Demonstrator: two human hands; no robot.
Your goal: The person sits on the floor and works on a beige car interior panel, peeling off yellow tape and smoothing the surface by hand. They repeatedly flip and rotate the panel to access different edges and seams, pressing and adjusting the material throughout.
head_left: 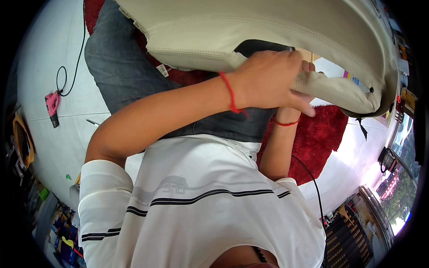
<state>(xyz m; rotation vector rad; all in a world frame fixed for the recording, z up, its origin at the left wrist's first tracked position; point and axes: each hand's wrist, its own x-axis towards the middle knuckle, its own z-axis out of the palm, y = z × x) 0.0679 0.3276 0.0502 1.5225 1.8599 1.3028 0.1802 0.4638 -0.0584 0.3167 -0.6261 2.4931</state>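
A large beige, leather-covered car door panel (192, 33) with stitched seams lies across my legs. My left hand (268, 80) reaches over from the left and is closed on the near strip of the panel, its armrest (342, 91), with the thumb sticking out below. My right hand (288, 114) comes up from under that strip, largely hidden behind my left hand and the leather. Curled fingertips show beyond the strip, beside the opening in the panel. Inside the opening is a black part (259, 47). A black strap (362, 129) hangs from the panel's right end.
A red shaggy mat (321, 143) lies under me on the pale tiled floor (49, 147). To the left rests a pink heat gun (52, 106) with a black cord. Another black cable (316, 190) runs past my right side. Assorted goods line the room's edges.
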